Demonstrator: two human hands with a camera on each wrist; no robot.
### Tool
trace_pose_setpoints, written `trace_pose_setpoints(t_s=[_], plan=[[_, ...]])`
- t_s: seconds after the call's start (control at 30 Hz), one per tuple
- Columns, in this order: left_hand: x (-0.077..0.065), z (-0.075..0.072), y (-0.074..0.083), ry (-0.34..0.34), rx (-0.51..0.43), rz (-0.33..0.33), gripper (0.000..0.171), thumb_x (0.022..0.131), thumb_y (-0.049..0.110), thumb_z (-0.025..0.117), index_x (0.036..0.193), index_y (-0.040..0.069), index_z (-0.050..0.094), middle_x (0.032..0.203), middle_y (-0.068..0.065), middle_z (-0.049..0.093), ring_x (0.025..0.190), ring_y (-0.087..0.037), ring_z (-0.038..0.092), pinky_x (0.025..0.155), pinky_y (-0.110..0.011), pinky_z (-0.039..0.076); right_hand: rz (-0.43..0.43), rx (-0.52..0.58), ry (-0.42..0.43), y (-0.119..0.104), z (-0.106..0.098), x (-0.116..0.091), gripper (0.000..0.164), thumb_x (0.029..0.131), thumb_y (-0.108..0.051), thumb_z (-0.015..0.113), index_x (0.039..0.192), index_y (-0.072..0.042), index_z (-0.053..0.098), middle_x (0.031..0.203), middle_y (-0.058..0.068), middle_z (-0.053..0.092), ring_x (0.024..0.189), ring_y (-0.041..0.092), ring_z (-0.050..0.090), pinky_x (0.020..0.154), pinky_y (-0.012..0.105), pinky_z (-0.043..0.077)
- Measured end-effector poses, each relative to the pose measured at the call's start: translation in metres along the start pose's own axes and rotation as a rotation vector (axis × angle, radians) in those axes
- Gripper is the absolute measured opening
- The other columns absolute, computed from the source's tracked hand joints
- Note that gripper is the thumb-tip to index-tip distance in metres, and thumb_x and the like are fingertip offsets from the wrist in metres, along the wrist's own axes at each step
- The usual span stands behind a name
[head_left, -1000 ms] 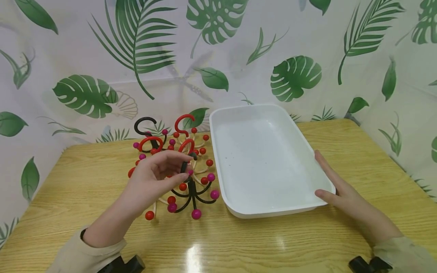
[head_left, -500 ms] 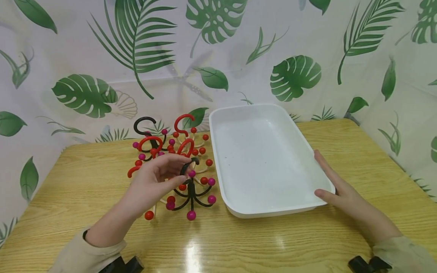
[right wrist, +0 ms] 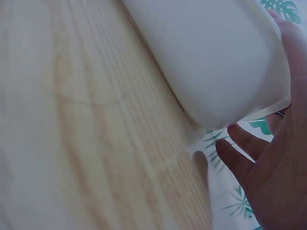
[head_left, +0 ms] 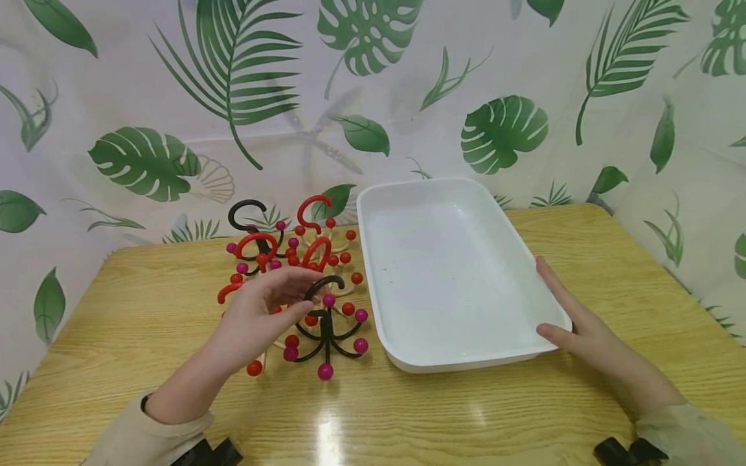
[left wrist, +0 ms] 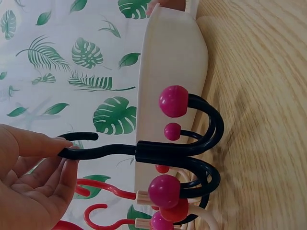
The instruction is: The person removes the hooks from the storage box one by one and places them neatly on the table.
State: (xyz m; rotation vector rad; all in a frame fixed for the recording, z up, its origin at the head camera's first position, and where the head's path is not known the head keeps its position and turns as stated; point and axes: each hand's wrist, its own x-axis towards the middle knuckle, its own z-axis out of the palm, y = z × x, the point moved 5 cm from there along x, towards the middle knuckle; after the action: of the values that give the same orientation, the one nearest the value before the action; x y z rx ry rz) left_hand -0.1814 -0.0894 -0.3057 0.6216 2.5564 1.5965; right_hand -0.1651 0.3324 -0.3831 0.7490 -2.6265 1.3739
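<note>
My left hand pinches the hook of a black claw-shaped hanger between thumb and fingers. Its several upturned arms end in magenta balls, and they sit low, close over the wooden table. Behind it cluster more claw hangers, some with red hooks, pale arms and red balls; another black hanger stands at the back. Parts of this cluster are hidden by my left hand. My right hand grips the right front corner of a white tray, thumb over the rim and fingers along its outer wall.
The tray stands right of the hangers, its left rim close beside them. The wood-grain table meets a leaf-printed cloth at the back and right.
The black hanger in my left hand has turned and sunk slightly, so more of its hook shows. The left hand has moved a little downward. My right hand and the tray have not moved.
</note>
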Motion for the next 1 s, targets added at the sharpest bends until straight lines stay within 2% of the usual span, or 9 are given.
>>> trace_pose_setpoints(t_s=[0.33,0.5,0.6,0.8,0.87,1.0], plan=[[-0.004,-0.003,0.003,0.041,0.116,0.068,0.032,0.088,-0.002,0.065,0.117,0.013,0.064,0.105,0.000,0.065,0.092,-0.015,0.063,0.079,-0.033,0.053,-0.016,0.003,0.001,-0.001,-0.001,0.001,0.088,0.085,0.008,0.058,0.154,-0.012,0.007,0.160,0.010,0.000,0.143,0.003,0.000,0.105,0.007,0.009],[-0.006,-0.004,0.003,0.054,0.128,0.096,0.033,0.088,-0.004,0.064,0.116,0.013,0.066,0.108,0.000,0.064,0.094,-0.015,0.062,0.079,-0.030,0.053,-0.020,0.011,-0.003,-0.001,-0.002,0.001,0.088,0.086,0.007,0.058,0.154,-0.012,0.007,0.160,0.011,0.000,0.143,0.004,0.000,0.105,0.007,0.009],[-0.007,-0.006,0.002,0.067,0.133,0.107,0.034,0.087,-0.005,0.065,0.116,0.013,0.066,0.109,0.002,0.063,0.096,-0.015,0.060,0.081,-0.033,0.053,-0.019,0.012,-0.003,-0.001,-0.002,0.001,0.088,0.085,0.007,0.058,0.154,-0.012,0.006,0.160,0.011,0.000,0.143,0.004,0.000,0.105,0.007,0.009],[-0.012,-0.011,0.004,0.103,0.117,0.119,0.032,0.086,-0.004,0.066,0.114,0.012,0.066,0.109,0.002,0.062,0.099,-0.015,0.058,0.092,-0.044,0.049,-0.012,0.017,-0.006,-0.001,-0.001,0.002,0.088,0.085,0.008,0.057,0.154,-0.012,0.007,0.160,0.010,0.000,0.143,0.003,0.000,0.105,0.006,0.009],[-0.014,-0.014,0.005,0.127,0.134,0.139,0.031,0.086,-0.002,0.067,0.113,0.012,0.066,0.109,0.003,0.063,0.098,-0.013,0.059,0.092,-0.041,0.049,-0.010,0.018,-0.008,-0.001,-0.001,0.002,0.087,0.086,0.008,0.057,0.154,-0.012,0.007,0.160,0.010,0.000,0.143,0.003,0.000,0.105,0.006,0.009],[-0.022,-0.022,0.009,0.185,0.145,0.213,0.029,0.086,-0.002,0.068,0.112,0.010,0.067,0.108,0.003,0.064,0.093,-0.012,0.059,0.083,-0.027,0.051,-0.009,0.014,-0.012,-0.002,-0.002,0.002,0.088,0.085,0.008,0.058,0.154,-0.013,0.006,0.160,0.010,-0.001,0.143,0.003,0.000,0.105,0.006,0.009]])
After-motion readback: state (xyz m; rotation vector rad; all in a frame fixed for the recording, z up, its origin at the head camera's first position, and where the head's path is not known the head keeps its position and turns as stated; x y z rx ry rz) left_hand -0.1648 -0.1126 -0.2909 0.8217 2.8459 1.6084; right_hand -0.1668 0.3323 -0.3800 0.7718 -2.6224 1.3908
